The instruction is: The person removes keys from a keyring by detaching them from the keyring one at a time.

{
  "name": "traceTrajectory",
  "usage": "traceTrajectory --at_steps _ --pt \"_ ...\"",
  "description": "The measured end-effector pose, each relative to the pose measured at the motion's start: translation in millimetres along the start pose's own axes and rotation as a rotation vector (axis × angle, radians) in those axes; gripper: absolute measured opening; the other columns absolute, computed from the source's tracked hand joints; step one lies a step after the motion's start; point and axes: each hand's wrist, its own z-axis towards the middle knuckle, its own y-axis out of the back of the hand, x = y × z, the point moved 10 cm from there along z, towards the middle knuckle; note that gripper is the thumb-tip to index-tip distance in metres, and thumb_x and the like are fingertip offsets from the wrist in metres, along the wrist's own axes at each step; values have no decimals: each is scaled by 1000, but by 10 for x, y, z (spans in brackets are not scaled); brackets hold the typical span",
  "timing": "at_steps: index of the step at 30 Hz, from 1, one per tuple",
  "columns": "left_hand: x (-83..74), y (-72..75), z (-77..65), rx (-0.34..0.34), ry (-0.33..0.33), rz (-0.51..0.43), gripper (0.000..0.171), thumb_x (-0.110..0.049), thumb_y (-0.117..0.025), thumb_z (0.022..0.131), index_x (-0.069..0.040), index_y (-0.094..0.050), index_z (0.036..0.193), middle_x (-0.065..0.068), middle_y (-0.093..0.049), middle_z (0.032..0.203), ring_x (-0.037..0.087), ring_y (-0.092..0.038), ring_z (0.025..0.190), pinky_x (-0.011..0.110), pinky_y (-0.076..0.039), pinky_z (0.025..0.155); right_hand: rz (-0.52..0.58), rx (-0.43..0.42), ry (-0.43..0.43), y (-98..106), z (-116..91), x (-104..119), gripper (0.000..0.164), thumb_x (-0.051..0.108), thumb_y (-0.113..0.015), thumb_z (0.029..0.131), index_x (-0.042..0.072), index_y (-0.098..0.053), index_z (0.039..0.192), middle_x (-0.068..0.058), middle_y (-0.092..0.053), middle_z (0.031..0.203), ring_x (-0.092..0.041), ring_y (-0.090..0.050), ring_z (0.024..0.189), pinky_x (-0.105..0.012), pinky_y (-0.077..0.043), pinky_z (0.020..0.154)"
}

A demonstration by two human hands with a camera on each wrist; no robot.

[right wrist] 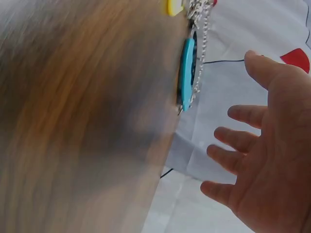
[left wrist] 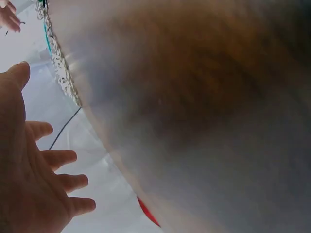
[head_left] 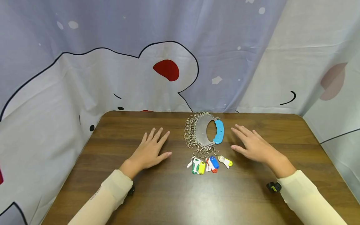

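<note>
A key ring holder lies on the table between the hands, with a curved grey metal plate (head_left: 201, 131) and a blue grip (head_left: 219, 132). Small metal clips and rings (head_left: 189, 132) line its outer edge. From its near side hang keys with tags: a green tag (head_left: 194, 169), a yellow tag (head_left: 201, 168), a blue tag (head_left: 214, 162), and a key with a yellow tag (head_left: 225, 161) to the right. Left of the holder is my left hand (head_left: 149, 151), fingers spread, holding nothing. To the right, my right hand (head_left: 253, 145) has its fingers extended towards the blue grip, apart from it.
The brown wooden table (head_left: 174, 200) stretches below both arms. Behind it hangs a patterned curtain (head_left: 112, 78) that meets the far edge. Black wrist devices show at the left cuff (head_left: 131, 190) and the right cuff (head_left: 274, 187).
</note>
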Motion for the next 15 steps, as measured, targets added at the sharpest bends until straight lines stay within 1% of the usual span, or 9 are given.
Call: traceTrajectory --at_steps 4,7,12,15 --pt "-75 -25 5 -1 -13 -8 80 -64 -43 92 -22 -20 156 18 -23 160 43 -12 145 68 -18 111 29 -30 42 13 23 113 73 53 -50 95 4 -37 147 -22 -35 153 -40 -33 138 -71 -28 103" --pt "-134 -28 12 0 -24 -9 80 -64 -44 92 -21 -21 156 18 -23 160 43 -13 144 68 -19 111 58 -45 65 10 39 191 70 50 -52 95 4 -40 146 -22 -38 152 -41 -35 136 -69 -31 104" --pt "-242 36 33 -17 -35 -9 79 -63 -45 92 -20 -24 155 18 -25 159 45 -19 142 67 -23 110 81 -89 98 26 58 312 63 42 -59 94 3 -46 142 -19 -41 150 -39 -41 133 -60 -37 105" --pt "-313 69 57 -29 -48 -19 79 -62 -46 92 -20 -25 155 18 -26 159 46 -21 141 66 -25 109 83 -102 113 20 67 370 59 38 -61 93 3 -50 139 -19 -43 149 -39 -43 132 -58 -40 103"
